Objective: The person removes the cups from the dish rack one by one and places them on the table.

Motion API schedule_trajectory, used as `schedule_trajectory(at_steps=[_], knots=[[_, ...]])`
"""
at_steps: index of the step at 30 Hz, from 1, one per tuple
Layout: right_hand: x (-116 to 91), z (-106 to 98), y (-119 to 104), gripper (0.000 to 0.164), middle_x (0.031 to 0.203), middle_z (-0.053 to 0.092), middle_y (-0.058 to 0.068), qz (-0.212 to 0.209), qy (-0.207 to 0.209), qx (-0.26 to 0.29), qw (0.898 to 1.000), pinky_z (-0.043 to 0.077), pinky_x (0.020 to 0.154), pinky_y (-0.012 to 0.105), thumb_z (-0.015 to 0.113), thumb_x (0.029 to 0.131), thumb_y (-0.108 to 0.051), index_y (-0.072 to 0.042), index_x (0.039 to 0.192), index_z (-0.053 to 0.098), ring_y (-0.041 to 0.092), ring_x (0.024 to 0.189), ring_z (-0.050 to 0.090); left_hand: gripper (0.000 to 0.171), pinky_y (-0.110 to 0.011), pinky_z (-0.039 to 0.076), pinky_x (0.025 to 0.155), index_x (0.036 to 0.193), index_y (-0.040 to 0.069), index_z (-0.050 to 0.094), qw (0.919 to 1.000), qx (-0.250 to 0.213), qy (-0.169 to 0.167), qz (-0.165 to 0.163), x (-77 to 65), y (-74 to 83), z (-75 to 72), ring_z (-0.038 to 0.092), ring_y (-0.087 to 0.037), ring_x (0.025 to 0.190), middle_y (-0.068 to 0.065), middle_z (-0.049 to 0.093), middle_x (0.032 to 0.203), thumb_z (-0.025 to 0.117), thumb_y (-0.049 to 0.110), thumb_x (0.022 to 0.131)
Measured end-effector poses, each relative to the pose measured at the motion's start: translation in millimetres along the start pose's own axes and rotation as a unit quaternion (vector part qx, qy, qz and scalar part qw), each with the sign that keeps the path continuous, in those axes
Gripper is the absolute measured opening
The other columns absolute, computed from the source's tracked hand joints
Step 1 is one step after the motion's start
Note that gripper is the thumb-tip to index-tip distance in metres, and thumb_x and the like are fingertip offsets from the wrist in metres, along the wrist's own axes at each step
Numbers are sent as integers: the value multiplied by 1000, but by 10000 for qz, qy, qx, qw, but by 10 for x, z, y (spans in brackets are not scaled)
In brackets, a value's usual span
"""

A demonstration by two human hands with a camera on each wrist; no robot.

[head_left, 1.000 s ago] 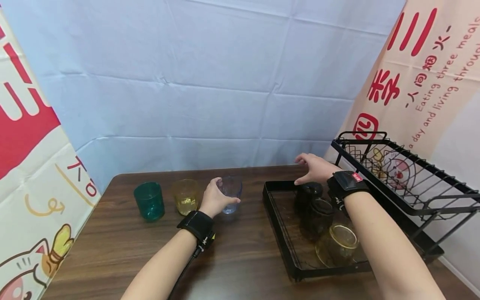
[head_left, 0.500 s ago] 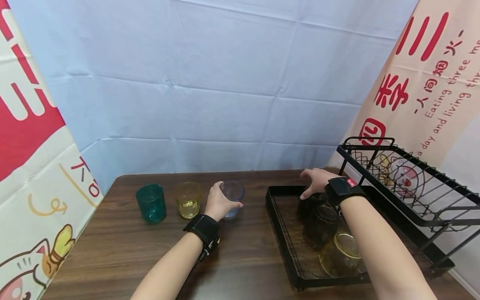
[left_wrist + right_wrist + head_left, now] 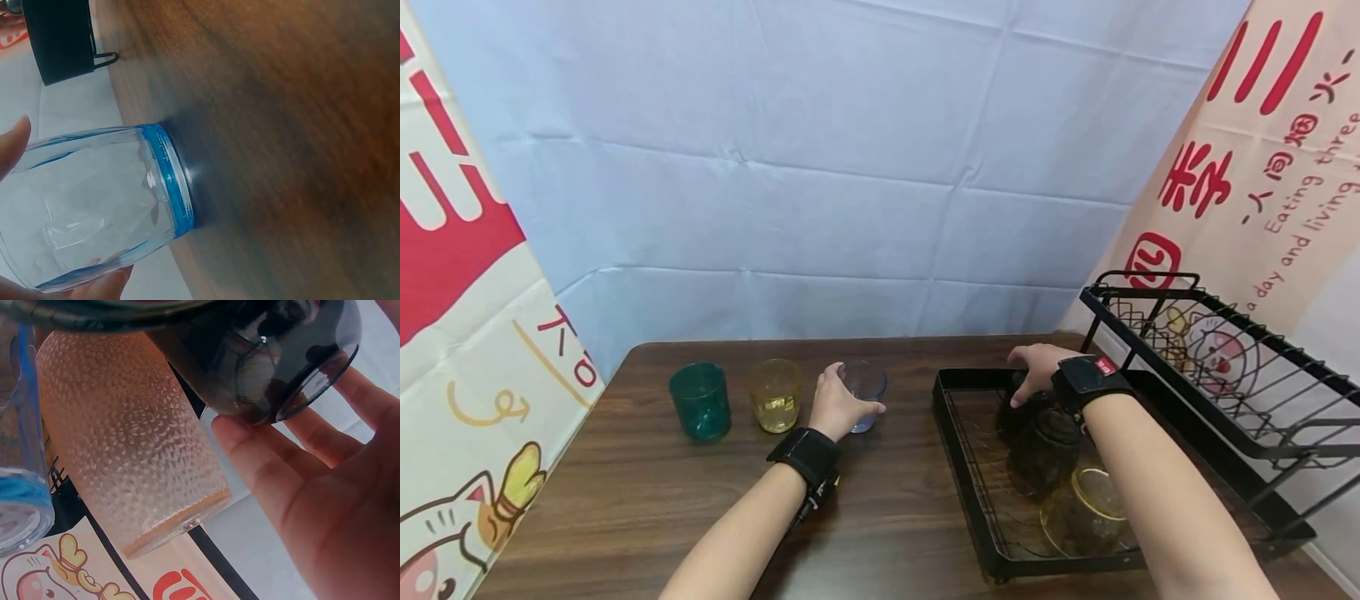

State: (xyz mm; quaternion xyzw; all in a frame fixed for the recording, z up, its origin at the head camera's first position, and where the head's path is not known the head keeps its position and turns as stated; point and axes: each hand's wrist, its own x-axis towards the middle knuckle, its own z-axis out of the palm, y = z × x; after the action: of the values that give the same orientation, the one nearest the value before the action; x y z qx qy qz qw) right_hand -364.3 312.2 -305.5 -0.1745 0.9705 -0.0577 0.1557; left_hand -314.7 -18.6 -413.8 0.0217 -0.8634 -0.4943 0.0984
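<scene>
My left hand (image 3: 838,404) curls round a clear blue-tinted glass (image 3: 867,383) standing on the table. In the left wrist view, the thumb and fingers lie on opposite sides of this glass (image 3: 94,206), its blue base toward the wood. Inside the black rack, my right hand (image 3: 1037,371) grips a dark glass (image 3: 1011,417) from above. The right wrist view shows that dark glass (image 3: 262,362) base up, with fingers (image 3: 269,462) against its side. Beside it is a pebble-textured glass (image 3: 131,437). A green glass (image 3: 700,402) and a yellow glass (image 3: 777,396) stand left of my left hand.
The black two-tier rack (image 3: 957,479) takes up the table's right side; its upper wire basket (image 3: 1217,358) overhangs the back right. Another dark glass (image 3: 1043,454) and a yellow-rimmed glass (image 3: 1082,512) are on its lower tier. A pale blue cloth (image 3: 850,167) hangs behind.
My right hand has come down onto the dark glass, and its fingers have closed about it. The left hand stays at the blue-tinted glass. The head view has shifted slightly.
</scene>
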Motion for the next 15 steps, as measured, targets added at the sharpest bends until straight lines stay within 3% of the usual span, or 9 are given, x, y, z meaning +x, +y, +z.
schedule_trajectory(at_steps=[6,11,15], knots=[[-9,-19,24,77,133,57,33,31,-51,-71,10000,48,99,59,90,77,-30,8,135,56,48,122,55,108,-53,45,107,150,-9,36,9999,132,-85,-20,6,54,-21,49,-45,130,-31,47,138,98,24,69],[-2,19,62,79,123,62,25,187,-143,-59,9997,51,88,52,91,75,-33,6,135,57,37,105,59,114,-53,47,105,155,-9,28,9995,140,-243,-121,1,76,-28,48,-45,131,-32,42,143,97,24,71],[2,75,86,80,115,62,20,419,-158,-26,9990,50,80,48,92,74,-33,2,137,57,32,96,56,125,-53,46,107,160,-7,15,9991,213,-340,-159,-5,86,-25,42,-46,138,-34,31,155,97,25,71]])
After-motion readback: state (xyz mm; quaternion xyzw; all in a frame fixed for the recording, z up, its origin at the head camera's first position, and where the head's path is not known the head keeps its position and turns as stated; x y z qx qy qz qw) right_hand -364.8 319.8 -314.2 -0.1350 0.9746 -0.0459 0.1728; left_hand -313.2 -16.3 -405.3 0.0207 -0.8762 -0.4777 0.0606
